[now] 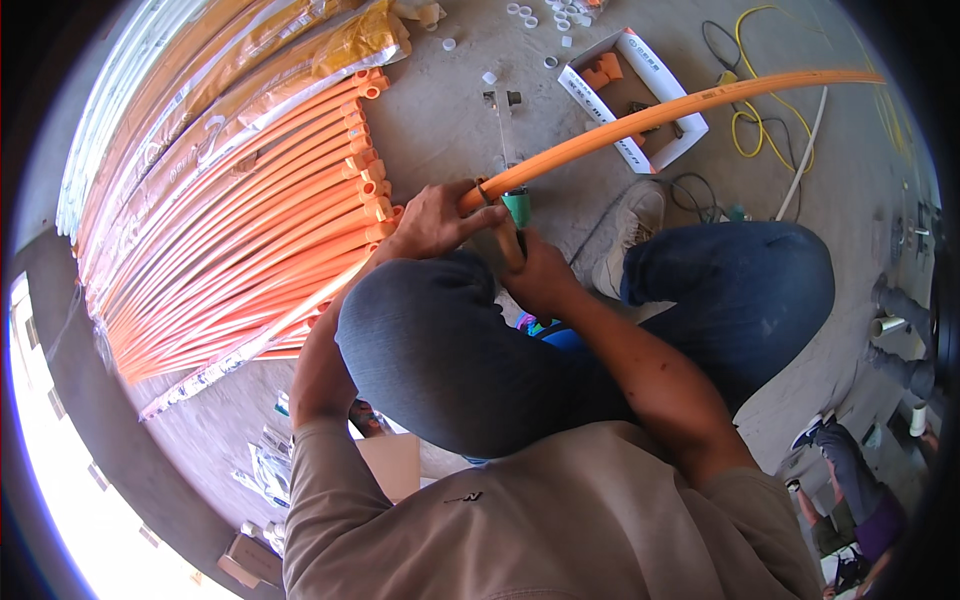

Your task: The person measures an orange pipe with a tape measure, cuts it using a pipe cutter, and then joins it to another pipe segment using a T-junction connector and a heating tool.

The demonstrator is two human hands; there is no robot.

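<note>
A long orange pipe (640, 122) stretches from my left hand toward the far right, bending slightly. My left hand (432, 222) is closed around its near end, above my raised left knee. A thin dark band or blade (482, 190) crosses the pipe by my left fingers. My right hand (541, 274) is closed on a tan, handle-like piece (509, 243) just below the pipe; whether it joins the dark band I cannot tell. Behind my hands is a green and black tool part (516, 205), partly covered by the pipe.
Many orange pipes (250, 215) with socketed ends lie at left, beside plastic-wrapped bundles (290, 75). An open white box (640, 60) holds orange fittings. Yellow cable (745, 125) coils at far right. Small white rings (527, 15) lie on the floor. Another person (850, 480) is at lower right.
</note>
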